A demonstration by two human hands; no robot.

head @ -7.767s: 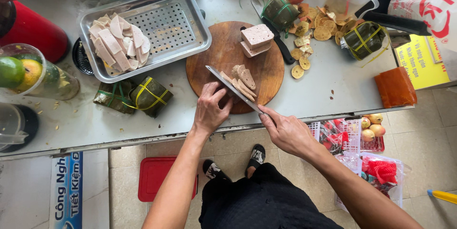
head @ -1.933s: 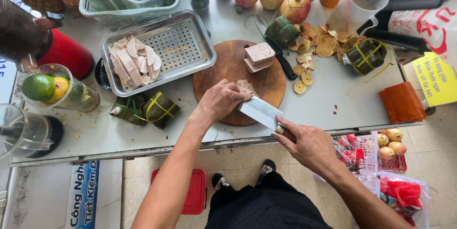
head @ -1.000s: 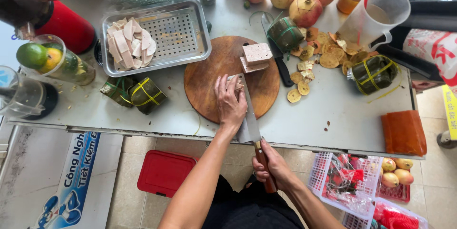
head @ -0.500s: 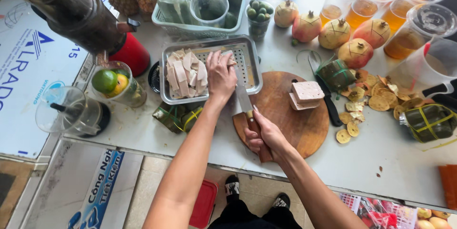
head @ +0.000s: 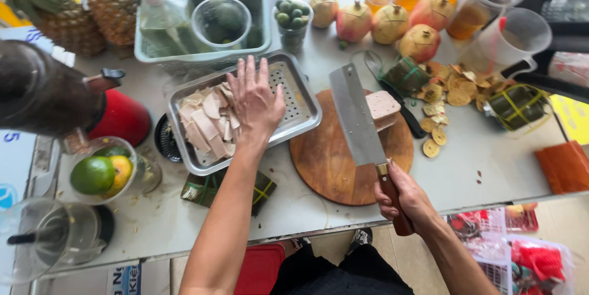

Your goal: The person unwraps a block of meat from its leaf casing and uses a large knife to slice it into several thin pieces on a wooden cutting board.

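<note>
My left hand (head: 254, 102) lies flat with fingers spread over the perforated metal tray (head: 299, 106), touching the pile of pale sliced pieces (head: 202, 124) in it. My right hand (head: 405, 195) grips the brown handle of a broad cleaver (head: 354, 116), its blade held flat above the round wooden cutting board (head: 331, 160). A pinkish block of uncut loaf (head: 383, 106) rests at the far edge of the board, beside the blade.
A leaf-wrapped parcel (head: 205, 189) lies under my left forearm; two more (head: 516, 105) sit right. Dried fruit slices (head: 442, 94), pomegranates (head: 354, 20), drink cups (head: 475, 7), a basket of green fruit (head: 202, 19), a pineapple (head: 110, 10), a red appliance (head: 119, 117) and a fruit cup (head: 101, 172) crowd the table.
The slices went from the board into the tray. My left hand followed them and now rests on the pile; the cleaver has swung back over the board, blade flat and bare.
</note>
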